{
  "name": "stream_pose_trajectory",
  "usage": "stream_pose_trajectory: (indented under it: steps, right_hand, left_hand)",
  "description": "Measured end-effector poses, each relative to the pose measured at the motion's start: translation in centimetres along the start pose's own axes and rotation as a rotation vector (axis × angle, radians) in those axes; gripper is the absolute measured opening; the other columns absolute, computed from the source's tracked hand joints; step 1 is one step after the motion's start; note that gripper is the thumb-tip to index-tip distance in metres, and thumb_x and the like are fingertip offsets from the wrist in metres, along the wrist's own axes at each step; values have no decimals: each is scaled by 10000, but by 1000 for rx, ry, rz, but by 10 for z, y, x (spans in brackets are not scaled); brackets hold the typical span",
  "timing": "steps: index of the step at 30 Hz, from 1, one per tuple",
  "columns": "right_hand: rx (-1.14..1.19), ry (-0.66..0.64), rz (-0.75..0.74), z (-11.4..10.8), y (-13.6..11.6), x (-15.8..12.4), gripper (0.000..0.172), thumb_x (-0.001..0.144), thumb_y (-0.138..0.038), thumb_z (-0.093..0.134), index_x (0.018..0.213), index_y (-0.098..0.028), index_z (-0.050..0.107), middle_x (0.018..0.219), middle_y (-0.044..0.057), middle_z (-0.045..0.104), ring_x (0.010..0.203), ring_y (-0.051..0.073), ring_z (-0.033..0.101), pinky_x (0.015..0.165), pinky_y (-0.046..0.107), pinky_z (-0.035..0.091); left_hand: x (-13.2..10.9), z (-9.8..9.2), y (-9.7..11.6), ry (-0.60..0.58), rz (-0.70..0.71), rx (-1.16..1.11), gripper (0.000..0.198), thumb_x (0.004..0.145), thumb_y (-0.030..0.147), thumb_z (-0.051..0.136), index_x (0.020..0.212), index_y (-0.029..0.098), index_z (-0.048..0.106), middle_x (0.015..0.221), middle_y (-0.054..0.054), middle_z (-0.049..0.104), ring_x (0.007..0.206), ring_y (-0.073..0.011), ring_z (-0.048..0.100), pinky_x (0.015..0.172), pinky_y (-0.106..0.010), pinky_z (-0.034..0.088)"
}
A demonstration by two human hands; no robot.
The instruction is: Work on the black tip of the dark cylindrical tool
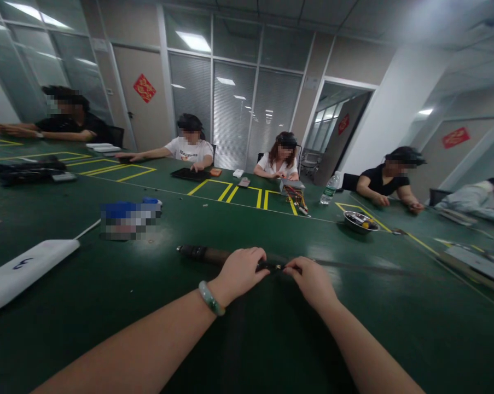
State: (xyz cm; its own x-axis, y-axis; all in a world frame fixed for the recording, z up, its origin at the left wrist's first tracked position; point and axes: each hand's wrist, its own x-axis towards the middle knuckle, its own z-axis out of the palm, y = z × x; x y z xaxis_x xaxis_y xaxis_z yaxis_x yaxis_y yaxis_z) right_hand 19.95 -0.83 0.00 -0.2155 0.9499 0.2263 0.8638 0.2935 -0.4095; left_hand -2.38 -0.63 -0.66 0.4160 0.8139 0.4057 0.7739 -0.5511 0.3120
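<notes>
Pinching a small metal clasp (278,267) on a dark strap (214,255), the right hand (310,282) sits just beside the left hand (239,275), which wears a jade bangle (211,298) and clamps the strap, at twelve o'clock on the green desk (394,339). Gripping this close to the clasp gives steady control of so small a part.

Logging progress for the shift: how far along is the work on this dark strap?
Seemingly done: the thick dark section lies gathered at the far left. In hand: the left hand and right hand meet at a small metal fitting. Left: the thin dark strap still lies stretched out rightward.
</notes>
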Motion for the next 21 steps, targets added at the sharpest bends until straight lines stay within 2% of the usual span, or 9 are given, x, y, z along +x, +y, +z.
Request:
stream_pose_trajectory:
  steps: [3,10,21]
  right_hand:
    - [8,2,-22,0,1,0,133,879,-288,586,840,-257,709,887,-5,680,841,178,595,749,282,384]
    - [0,18,-38,-2,-3,-3,118,882,-282,607,840,-263,715,884,-17,679,826,161,599,738,272,392]
    - [-99,116,-154,13,-7,-3,108,906,-243,604,954,-248,701,931,-7,684,868,168,611,775,297,423]
  left_hand:
    - [0,-1,0,-11,21,20,197,856,385,635,956,225,577,945,-3,636,893,-199,596,772,-324,431]
    - [0,-1,2,-20,63,37,112,852,269,609,952,222,590,941,-7,642,875,-190,597,800,-333,426]
    - [2,5,4,-28,103,86,102,841,202,604,939,220,582,947,-8,623,884,-190,587,817,-344,427]
